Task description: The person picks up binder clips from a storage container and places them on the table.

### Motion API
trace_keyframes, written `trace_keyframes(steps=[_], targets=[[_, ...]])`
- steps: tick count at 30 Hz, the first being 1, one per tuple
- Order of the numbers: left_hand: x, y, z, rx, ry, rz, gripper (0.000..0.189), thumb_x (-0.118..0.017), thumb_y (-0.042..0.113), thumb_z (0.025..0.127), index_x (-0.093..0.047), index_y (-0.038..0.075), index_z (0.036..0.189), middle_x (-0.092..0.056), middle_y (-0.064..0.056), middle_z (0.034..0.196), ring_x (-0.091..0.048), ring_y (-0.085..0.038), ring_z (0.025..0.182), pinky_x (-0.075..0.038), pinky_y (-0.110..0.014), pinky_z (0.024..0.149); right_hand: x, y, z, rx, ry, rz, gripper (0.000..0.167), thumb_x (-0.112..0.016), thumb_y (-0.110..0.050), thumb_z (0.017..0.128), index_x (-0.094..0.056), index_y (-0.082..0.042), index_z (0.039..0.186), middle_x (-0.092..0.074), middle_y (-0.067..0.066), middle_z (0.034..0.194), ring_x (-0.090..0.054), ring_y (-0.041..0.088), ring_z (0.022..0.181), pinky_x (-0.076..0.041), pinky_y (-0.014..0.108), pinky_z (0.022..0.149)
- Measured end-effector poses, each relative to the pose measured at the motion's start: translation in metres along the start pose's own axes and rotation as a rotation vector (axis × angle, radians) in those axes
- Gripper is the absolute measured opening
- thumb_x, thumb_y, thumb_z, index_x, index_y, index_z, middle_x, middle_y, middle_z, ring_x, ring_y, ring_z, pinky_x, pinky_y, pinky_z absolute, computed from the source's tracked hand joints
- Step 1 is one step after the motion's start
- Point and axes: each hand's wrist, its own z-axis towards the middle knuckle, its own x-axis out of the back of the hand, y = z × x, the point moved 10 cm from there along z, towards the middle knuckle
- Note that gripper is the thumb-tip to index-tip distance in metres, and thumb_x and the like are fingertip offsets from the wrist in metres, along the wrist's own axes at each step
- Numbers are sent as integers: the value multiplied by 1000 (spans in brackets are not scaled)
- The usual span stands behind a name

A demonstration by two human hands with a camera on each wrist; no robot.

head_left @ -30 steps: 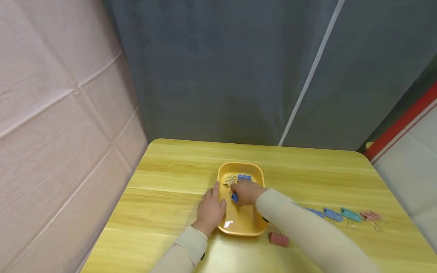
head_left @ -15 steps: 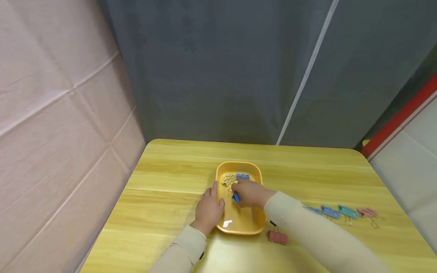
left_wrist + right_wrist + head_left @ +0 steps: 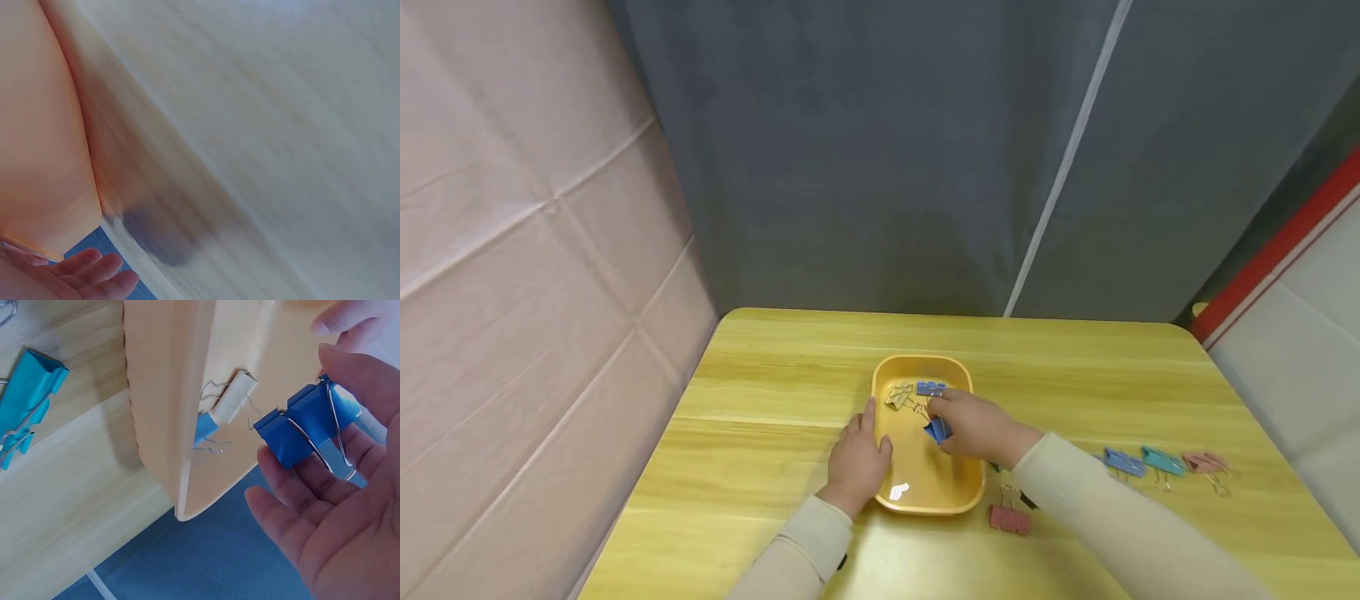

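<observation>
A yellow plastic tray [image 3: 925, 492] stands on the wooden table. My left hand [image 3: 856, 458] holds its left wall, thumb inside the rim and fingers along the outside. Over the tray's inside, my right hand [image 3: 977, 427] pinches a blue binder clip [image 3: 937, 430] between thumb and fingers. The right wrist view shows this blue binder clip [image 3: 306, 425] with its wire handles toward the palm. A cream binder clip [image 3: 898, 397] and another blue binder clip [image 3: 931, 389] lie at the tray's far end.
Right of the tray lies a red binder clip [image 3: 1011, 520]. Farther right is a row with a blue clip [image 3: 1124, 462], a teal clip [image 3: 1163, 461] and a pink clip [image 3: 1206, 463]. My right sleeve [image 3: 1120, 508] hides part of the row. Another teal clip [image 3: 28, 394] lies beside the tray.
My right hand has moved right inside the tray with the blue binder clip, away from the cream one. The left hand stays at the tray's wall.
</observation>
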Motion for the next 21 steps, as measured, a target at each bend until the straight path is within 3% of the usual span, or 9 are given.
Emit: trace_keyframes(steps=[12, 21], targets=[[-2, -2, -1, 7, -29, -1, 64, -51, 30, 98, -26, 11, 153, -48, -24, 138, -50, -41, 122, -48, -53, 96, 9, 8, -24, -34, 43, 18, 29, -80, -13, 73, -63, -10, 97, -56, 0, 90, -50, 13, 78, -52, 30, 69], [0, 0, -1, -5, -14, 5, 63, -52, 28, 97, -27, 9, 152, -50, -25, 135, -52, -41, 120, -48, -53, 95, 11, 18, -43, -93, 79, 25, 29, -81, -14, 74, -63, -12, 97, -54, -2, 91, -47, 11, 76, -50, 29, 67]])
